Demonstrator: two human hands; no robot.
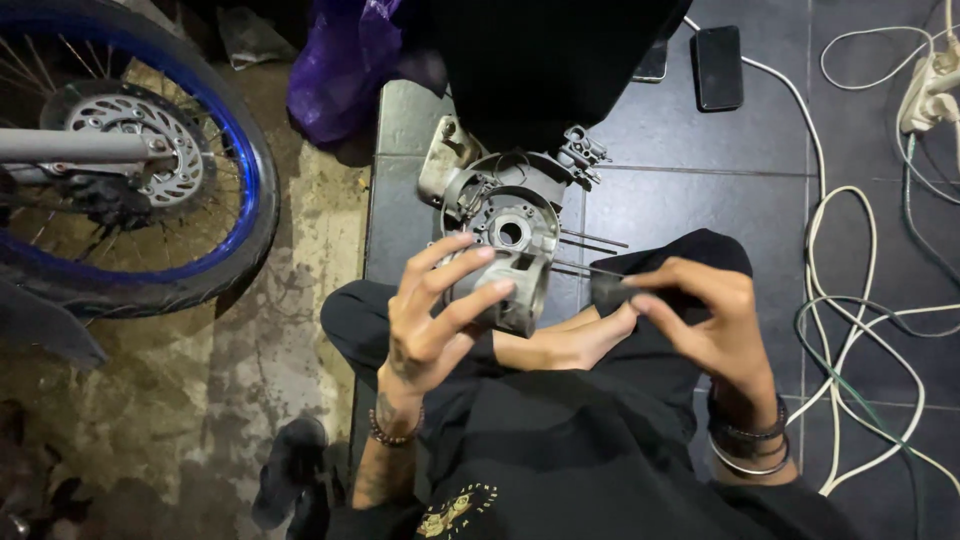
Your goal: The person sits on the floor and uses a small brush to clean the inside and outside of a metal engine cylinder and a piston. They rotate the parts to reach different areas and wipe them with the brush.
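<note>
I sit cross-legged on dark floor tiles. My left hand (438, 315) grips a grey metal engine casing (508, 235) from its near side, fingers spread over its lower edge. My right hand (705, 320) pinches the dark handle of a thin screwdriver (600, 275), whose shaft points left into the casing. My bare foot (565, 340) lies just below the casing, between both hands. Bracelets sit on both wrists.
A blue-rimmed motorcycle wheel (130, 170) with a brake disc stands at the left on stained concrete. A purple plastic bag (345, 65) lies behind the casing. Two phones (718, 65) rest on the tiles, and white and green cables (850, 300) run along the right to a power strip (930, 90).
</note>
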